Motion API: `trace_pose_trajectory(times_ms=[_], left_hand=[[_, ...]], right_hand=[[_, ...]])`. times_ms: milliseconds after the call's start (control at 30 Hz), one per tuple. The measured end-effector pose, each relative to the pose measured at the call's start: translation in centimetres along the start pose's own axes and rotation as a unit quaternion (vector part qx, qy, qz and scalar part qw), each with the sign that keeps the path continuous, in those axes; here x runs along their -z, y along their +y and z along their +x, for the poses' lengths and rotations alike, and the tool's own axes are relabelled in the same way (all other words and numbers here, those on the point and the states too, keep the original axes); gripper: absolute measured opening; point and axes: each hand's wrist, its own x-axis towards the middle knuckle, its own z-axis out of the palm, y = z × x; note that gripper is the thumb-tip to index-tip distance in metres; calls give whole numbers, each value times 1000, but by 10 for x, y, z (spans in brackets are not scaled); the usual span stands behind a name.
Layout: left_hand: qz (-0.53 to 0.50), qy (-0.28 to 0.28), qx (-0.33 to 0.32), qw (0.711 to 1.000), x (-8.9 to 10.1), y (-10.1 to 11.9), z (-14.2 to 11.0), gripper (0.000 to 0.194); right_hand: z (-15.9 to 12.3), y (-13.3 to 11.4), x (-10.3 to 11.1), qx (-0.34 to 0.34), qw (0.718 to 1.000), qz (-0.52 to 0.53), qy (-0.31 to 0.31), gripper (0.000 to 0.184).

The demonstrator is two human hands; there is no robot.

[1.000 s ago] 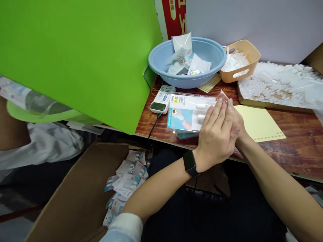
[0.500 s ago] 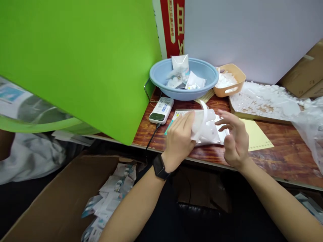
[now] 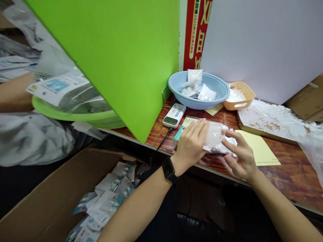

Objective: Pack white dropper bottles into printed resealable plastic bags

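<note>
A clear plastic packet [image 3: 217,148] with a printed card [image 3: 186,125] at its left end lies on the table near the front edge. My left hand [image 3: 191,141], with a black watch on its wrist, closes over the packet's middle, and its thumb is hidden. Translucent white plastic [image 3: 214,134] shows beside its fingertips. My right hand [image 3: 241,156] is at the packet's right end, fingers apart and curved. Its fingertips are at the clear film; whether they press on it I cannot tell.
Behind stand a blue basin [image 3: 174,89] of packets and an orange basket [image 3: 249,97] of white pieces. A white device [image 3: 175,115], yellow sheet [image 3: 264,149] and tray of white bits [image 3: 267,119] lie around. Left: green panel [image 3: 113,60], co-worker's arm [image 3: 16,94], carton [image 3: 50,201] of packets.
The view has swung left, showing more of the co-worker's side. A white strip that curled up between my hands is down. My right fingers have come closer to the packet.
</note>
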Motion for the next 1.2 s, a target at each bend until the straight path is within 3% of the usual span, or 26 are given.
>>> trace_pose_trajectory(times_ms=[167, 300, 433, 633, 800, 833, 900, 967, 1000, 1033, 1100, 1133, 1200], left_hand=[[89, 62, -68, 992, -1, 8, 1, 34], [135, 104, -112, 979, -2, 14, 4, 26], [159, 116, -145, 970, -1, 21, 5, 25], [154, 128, -158, 967, -3, 22, 3, 25], [81, 98, -153, 980, 5, 14, -1, 23], [36, 103, -141, 984, 11, 13, -1, 24], [-108, 140, -66, 982, 27, 14, -1, 31], [-288, 142, 111, 941, 43, 18, -1, 38], [-394, 107, 179, 895, 50, 21, -1, 37], [-498, 66, 234, 832, 54, 25, 0, 36], [-639, -14, 317, 701, 56, 32, 3, 34], [-669, -35, 351, 654, 54, 35, 4, 35], [-673, -38, 417, 610, 49, 40, 9, 34]], right_hand=[[0, -11, -9, 23, 993, -109, -38, 34], [3, -18, -12, 28, 990, -129, -53, 31], [8, -25, -9, 23, 985, -150, -83, 10], [13, -28, -10, 27, 983, -137, -117, 24], [18, -33, -7, 39, 983, -126, -124, 14], [20, -35, -3, 52, 986, -121, -98, 14], [22, -40, 5, 50, 994, -98, -4, 31], [25, -44, 14, -7, 993, -43, 109, 47], [26, -45, 17, -46, 988, 3, 148, 50], [27, -46, 18, -84, 981, 60, 166, 49], [28, -47, 17, -145, 960, 185, 152, 46], [29, -47, 16, -165, 947, 239, 136, 45], [29, -46, 12, -190, 925, 304, 123, 45]])
